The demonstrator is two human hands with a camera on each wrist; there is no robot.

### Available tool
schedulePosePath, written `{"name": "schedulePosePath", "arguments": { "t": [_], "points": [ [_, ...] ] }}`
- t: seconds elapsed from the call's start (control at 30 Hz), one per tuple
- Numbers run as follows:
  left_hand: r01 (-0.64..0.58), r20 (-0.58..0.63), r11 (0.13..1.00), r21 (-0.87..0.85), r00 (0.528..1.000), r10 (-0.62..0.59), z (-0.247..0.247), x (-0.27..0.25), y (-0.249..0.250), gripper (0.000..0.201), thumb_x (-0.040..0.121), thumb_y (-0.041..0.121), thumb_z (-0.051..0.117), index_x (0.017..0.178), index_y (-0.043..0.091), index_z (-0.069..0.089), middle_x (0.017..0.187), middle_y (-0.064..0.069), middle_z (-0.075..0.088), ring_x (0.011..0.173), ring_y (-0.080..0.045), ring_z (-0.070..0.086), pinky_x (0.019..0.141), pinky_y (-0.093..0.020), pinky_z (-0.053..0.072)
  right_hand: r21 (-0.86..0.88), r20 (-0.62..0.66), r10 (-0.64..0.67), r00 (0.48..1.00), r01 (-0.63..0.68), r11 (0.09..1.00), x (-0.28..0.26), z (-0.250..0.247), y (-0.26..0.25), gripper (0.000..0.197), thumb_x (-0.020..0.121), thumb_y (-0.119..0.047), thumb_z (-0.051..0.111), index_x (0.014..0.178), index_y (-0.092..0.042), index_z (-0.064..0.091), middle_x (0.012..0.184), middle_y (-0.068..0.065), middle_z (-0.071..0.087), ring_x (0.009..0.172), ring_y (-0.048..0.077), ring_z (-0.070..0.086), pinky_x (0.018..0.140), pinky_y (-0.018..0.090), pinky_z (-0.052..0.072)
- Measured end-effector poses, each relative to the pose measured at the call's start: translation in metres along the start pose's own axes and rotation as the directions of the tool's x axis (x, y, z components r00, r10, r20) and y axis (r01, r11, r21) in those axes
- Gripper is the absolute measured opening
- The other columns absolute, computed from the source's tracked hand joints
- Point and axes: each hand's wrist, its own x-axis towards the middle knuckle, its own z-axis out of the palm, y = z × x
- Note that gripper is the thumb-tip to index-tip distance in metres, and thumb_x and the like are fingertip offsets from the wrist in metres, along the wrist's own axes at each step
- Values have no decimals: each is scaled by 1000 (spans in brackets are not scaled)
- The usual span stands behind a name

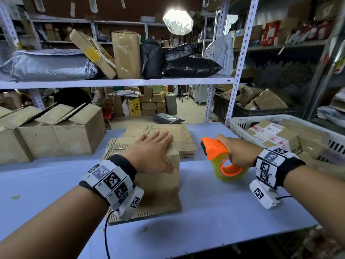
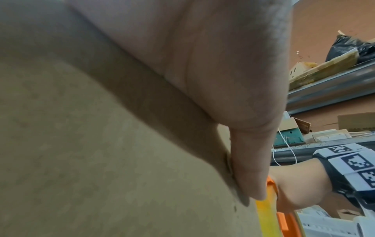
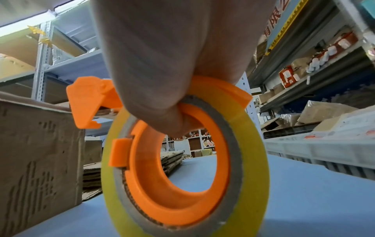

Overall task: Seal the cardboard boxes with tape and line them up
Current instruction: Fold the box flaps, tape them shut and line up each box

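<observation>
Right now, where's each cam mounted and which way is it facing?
Head: worn on the head, looking forward and down at the table; shows both forearms, left hand flat on the box.
Left wrist: looks along the palm pressed on cardboard.
Right wrist: looks along the right hand gripping the tape dispenser.
All three show the dispenser.

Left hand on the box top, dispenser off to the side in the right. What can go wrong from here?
1. The left hand lies flat across the top of the box. It may block the tape's path along the seam.
2. The box stands on loose flattened cardboard, not the bare table. It might slide when tape is pulled.
3. The right hand holds the tape dispenser beside the box, apart from it. No loose tape end shows, so starting the strip may fumble.
</observation>
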Motion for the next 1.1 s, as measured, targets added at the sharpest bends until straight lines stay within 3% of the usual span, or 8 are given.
{"name": "schedulePosePath", "arguments": {
  "t": [0.13,0.3,0.43,0.63,0.73,0.8,0.9,1.1],
  "points": [
    [3,-10,1000,6,1000,-3,0,0,2,113,82,77,55,161,25,-7,169,8,-10,155,-15,-8,125,-47,-3,-287,50,-11,999,25,958,11,-3,-24,46,83,-5,56,117,-27,36,98,5,57,87,29,59,68,42,50],
    [11,-32,1000,13,999,-11,1,-2,5,113,81,76,56,161,23,-5,169,7,-8,156,-16,-6,125,-47,-1,-574,47,-81,996,93,814,35,9,-82,39,84,-14,61,118,-18,43,84,5,55,73,30,55,55,32,30],
    [11,-38,1000,29,999,-10,1,-1,5,112,82,75,54,161,22,-4,170,5,-7,156,-17,-5,125,-50,1,-699,49,-44,998,65,713,49,-3,-111,31,86,-23,65,110,-20,46,79,1,54,72,24,53,62,32,32],
    [4,-45,1000,31,999,-3,1,-1,6,111,82,74,53,161,21,-3,170,4,-5,156,-20,-4,125,-52,2,-585,310,79,948,125,801,66,-10,-109,18,83,-13,66,96,-6,57,71,4,53,53,15,38,46,21,30],
    [1,-49,1000,24,999,1,2,-1,6,111,81,74,54,161,21,-2,170,4,-4,156,-20,-4,125,-53,3,-446,442,104,891,118,887,63,0,-95,30,90,-4,60,120,1,62,102,16,68,68,21,54,51,22,43],
    [-2,-53,1000,21,999,3,3,0,4,111,81,73,54,161,22,-2,170,4,-4,156,-20,-3,125,-53,3,-405,404,95,910,85,910,59,0,-92,38,91,-11,63,129,-16,60,108,5,67,90,22,65,67,31,52],
    [-8,-69,1000,14,998,9,4,1,1,110,81,74,54,161,22,-1,170,4,-2,156,-20,-2,124,-53,5,-488,308,124,943,44,872,56,-7,-90,33,90,-11,60,123,-13,57,110,7,66,98,26,64,70,31,50],
    [-9,-104,1000,24,995,12,9,2,0,110,78,77,51,161,24,0,170,6,-1,156,-18,0,125,-51,5,-418,201,243,949,-141,897,41,-10,-60,24,94,-20,56,117,-12,51,113,8,62,89,25,55,70,30,42]
  ]
}}
